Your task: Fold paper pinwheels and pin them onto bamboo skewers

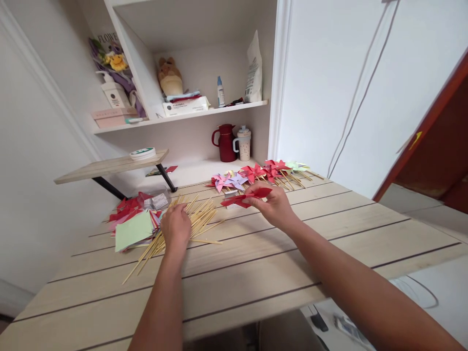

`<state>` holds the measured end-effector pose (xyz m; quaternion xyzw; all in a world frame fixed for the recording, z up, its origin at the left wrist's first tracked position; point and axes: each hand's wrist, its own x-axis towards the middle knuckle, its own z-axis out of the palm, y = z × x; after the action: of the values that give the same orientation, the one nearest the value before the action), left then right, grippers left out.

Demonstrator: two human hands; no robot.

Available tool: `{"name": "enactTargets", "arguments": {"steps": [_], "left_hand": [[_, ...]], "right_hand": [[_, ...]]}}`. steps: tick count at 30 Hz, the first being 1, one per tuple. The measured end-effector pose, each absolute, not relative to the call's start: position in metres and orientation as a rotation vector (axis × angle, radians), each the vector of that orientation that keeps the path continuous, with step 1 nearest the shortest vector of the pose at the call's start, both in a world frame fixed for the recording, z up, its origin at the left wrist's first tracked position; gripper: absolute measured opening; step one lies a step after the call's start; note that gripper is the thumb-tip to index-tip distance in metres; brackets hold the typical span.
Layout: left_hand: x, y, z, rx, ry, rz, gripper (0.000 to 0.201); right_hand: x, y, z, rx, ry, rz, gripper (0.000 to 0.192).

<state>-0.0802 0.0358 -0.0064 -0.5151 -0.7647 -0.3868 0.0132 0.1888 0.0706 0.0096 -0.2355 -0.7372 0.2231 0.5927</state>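
Observation:
My right hand holds a folded red paper pinwheel head just above the wooden table. My left hand rests palm-down on a loose pile of thin wooden sticks, fingers curled over them; whether it grips one cannot be told. Left of that hand lies a stack of coloured paper squares, green on top, red and pink beneath. A row of finished pinwheels in pink, purple, red and pale green lies along the table's far edge.
A small raised wooden shelf on black legs stands at the back left with a tape roll on it. A red jug and a white lidded mug stand against the back wall. Wall shelves above hold bottles, boxes and a bag.

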Motion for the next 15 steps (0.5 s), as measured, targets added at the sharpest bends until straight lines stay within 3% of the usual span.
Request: {"name": "enactTargets", "arguments": {"steps": [7, 11, 15], "left_hand": [[-0.125, 0.067, 0.039, -1.541, -2.514, -1.523, 0.043], [-0.145, 0.087, 0.056, -1.565, -2.662, -1.332, 0.041], [-0.156, 0.094, 0.044, -1.602, -2.776, -0.970, 0.033]], "right_hand": [[0.191, 0.071, 0.014, -0.553, -1.717, 0.503, 0.010], [0.192, 0.073, 0.015, -0.541, -1.721, 0.511, 0.007], [0.192, 0.074, 0.014, -0.539, -1.707, 0.498, 0.005]]}}
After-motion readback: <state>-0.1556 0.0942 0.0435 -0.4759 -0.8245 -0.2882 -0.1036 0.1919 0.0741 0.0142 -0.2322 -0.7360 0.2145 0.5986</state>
